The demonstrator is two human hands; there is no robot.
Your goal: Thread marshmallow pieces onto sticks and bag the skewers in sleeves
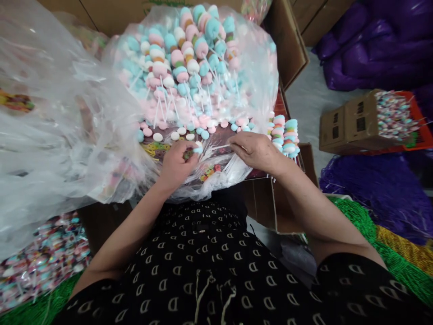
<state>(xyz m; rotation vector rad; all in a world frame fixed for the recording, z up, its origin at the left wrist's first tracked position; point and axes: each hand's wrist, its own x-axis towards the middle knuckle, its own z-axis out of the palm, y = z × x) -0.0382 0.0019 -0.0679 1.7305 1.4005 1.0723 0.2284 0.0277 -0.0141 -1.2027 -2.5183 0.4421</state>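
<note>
Lining up stick and candy, by the look of it.
Left hand pinches pale candy, right hand grips white stick, both over near bench; contact unclear, alignment matters.

Behind the work surface stand brown cardboard panels. The pale grey floor shows at right, beside a brown carton and shiny purple bags. Soft light falls across the room, perhaps from overhead.
</note>
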